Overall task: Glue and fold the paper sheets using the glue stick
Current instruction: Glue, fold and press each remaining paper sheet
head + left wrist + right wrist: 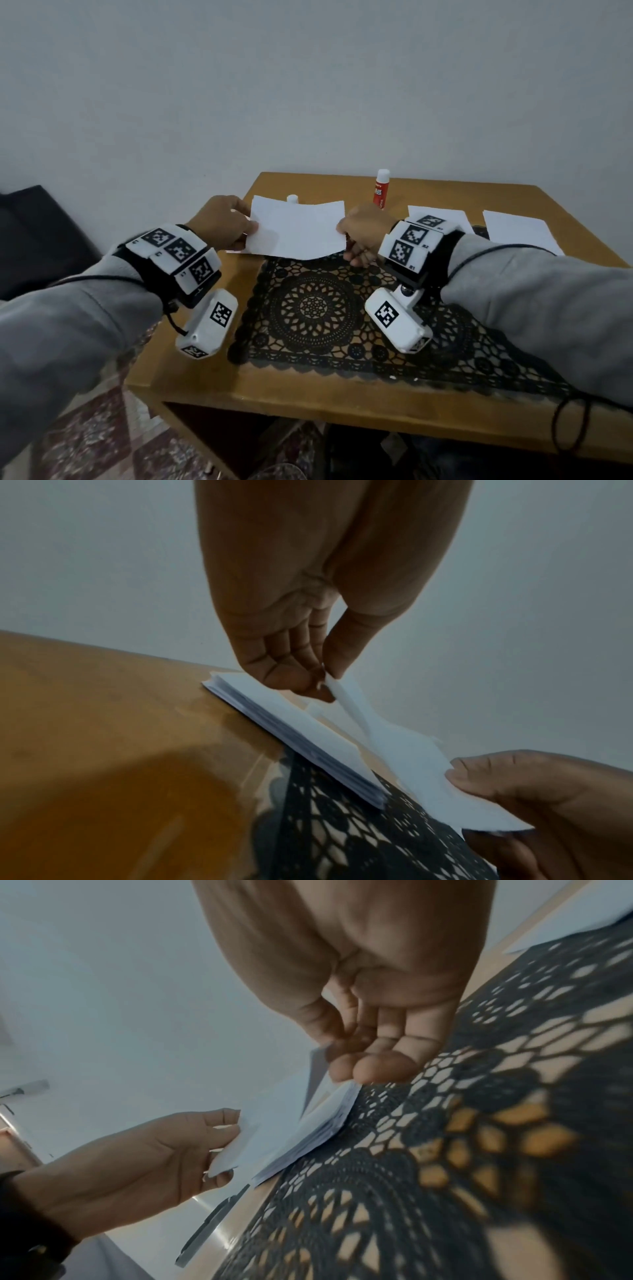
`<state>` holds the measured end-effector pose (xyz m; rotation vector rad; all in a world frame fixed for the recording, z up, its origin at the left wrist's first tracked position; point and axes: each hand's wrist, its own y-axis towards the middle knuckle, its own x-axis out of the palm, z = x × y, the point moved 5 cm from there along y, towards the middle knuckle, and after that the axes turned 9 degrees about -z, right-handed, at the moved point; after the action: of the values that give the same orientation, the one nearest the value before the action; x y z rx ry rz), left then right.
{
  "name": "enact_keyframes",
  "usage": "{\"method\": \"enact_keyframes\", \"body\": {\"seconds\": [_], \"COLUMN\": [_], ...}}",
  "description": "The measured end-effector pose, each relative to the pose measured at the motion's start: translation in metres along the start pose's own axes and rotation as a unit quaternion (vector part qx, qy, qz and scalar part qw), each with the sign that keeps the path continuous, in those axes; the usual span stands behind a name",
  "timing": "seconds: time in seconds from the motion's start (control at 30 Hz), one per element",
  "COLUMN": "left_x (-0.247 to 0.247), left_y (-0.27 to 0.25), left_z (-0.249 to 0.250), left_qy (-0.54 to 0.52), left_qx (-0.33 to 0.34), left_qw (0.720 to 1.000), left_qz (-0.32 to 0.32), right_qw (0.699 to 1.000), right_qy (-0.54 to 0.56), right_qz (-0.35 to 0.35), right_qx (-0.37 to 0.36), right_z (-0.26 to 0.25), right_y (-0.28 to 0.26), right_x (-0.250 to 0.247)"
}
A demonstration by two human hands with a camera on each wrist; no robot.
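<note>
On wooden table point(308, 390), black lace mat point(342, 308); grey wall point(308, 85) behind.

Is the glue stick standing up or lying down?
Standing up. The glue stick stands upright on the table near the far edge, behind the paper sheet that both hands hold.
</note>
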<state>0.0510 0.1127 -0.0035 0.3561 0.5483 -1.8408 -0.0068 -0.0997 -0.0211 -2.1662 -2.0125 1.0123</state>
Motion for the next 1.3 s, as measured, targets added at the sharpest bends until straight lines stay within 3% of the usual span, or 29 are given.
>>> {"method": "enact_keyframes", "body": {"seconds": [0.17, 0.43, 0.57, 0.77, 0.97, 1.03, 1.13, 1.3], "left_x": [-0.019, -0.017, -0.011, -0.003, -0.004, -0.001, 0.023, 0.111], "left_y": [0.02, 0.04, 0.044, 0.048, 0.044, 0.039, 0.022, -0.007], "left_z": [-0.001, -0.004, -0.008, -0.01, -0.008, 0.001, 0.029, 0.085], "left_qy": [0.037, 0.137, 0.199, 0.291, 0.351, 0.376, 0.403, 0.435], "left_qx": [0.003, -0.006, 0.013, 0.014, 0.001, 0.02, 0.109, 0.235], "left_qw": [0.998, 0.991, 0.98, 0.956, 0.936, 0.927, 0.908, 0.863], "left_qz": [0.044, -0.002, -0.002, -0.045, -0.022, 0.001, -0.006, -0.105], "right_qw": [0.998, 0.968, 0.982, 0.977, 0.972, 0.954, 0.903, 0.906], "right_qy": [-0.024, -0.244, -0.184, -0.2, -0.221, -0.276, -0.391, -0.39], "right_qz": [-0.043, 0.006, 0.013, 0.024, 0.041, 0.07, 0.13, 0.153], "right_qx": [0.031, -0.062, -0.046, -0.069, -0.072, -0.095, -0.125, -0.055], "right_z": [-0.012, -0.029, -0.027, -0.031, -0.024, -0.014, 0.008, 0.069], "right_y": [0.024, 0.055, 0.069, 0.068, 0.045, 0.024, -0.016, -0.043], "right_x": [0.013, 0.017, 0.019, 0.017, -0.004, -0.022, -0.06, -0.132]}}
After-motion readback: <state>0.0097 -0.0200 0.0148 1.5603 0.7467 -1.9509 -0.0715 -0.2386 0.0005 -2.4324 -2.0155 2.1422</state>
